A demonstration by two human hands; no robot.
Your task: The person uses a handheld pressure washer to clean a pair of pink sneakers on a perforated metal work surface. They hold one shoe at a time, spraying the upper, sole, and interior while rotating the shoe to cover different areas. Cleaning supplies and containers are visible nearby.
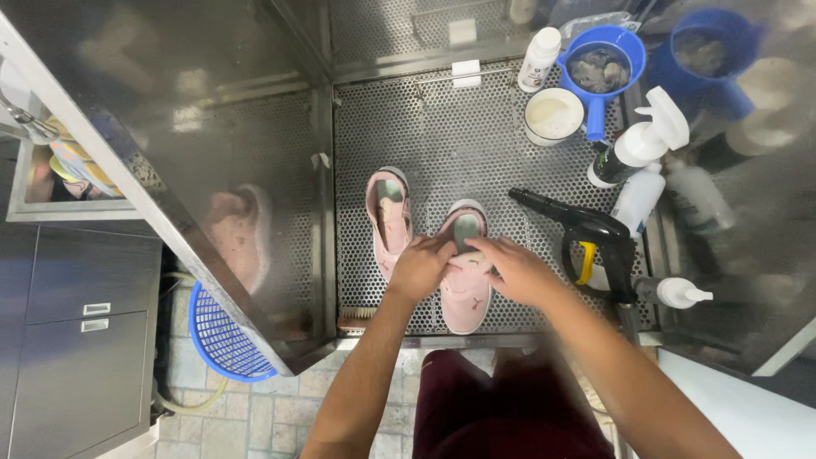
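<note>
The person's dark maroon trousers (510,408) fill the bottom of the view, and both bare forearms reach forward from there over the edge of a perforated steel counter (459,127) set inside a shiny metal-walled wash bay. The left hand (421,268) and the right hand (514,270) meet on a pink sneaker (465,293) that lies flat on the perforated surface near its front edge, toe pointing toward the person. The shoe is pale pink with a lighter sole rim, a small dark mark on the toe cap and a grey-green insole showing through its opening at the far end. The left grip is curled, knuckles up, pressing against the shoe's left side by the opening; the right grip lies over the upper with fingers bent and pinching at the tongue area, though what exactly sits between the fingertips cannot be told. A second pink sneaker (388,212) of the same kind lies just beside it to the left and slightly farther away, also upside open, its insole visible. To the right of the shoes rests a black spray gun (586,234) with a yellow trigger. Beyond it stand white spray bottles (642,144), a white cup (552,115), a small white bottle (539,58) and a blue scoop (602,72) holding dark contents. A brush (353,319) lies at the counter's front left corner, and a blue plastic basket (219,340) sits on the tiled floor below.
</note>
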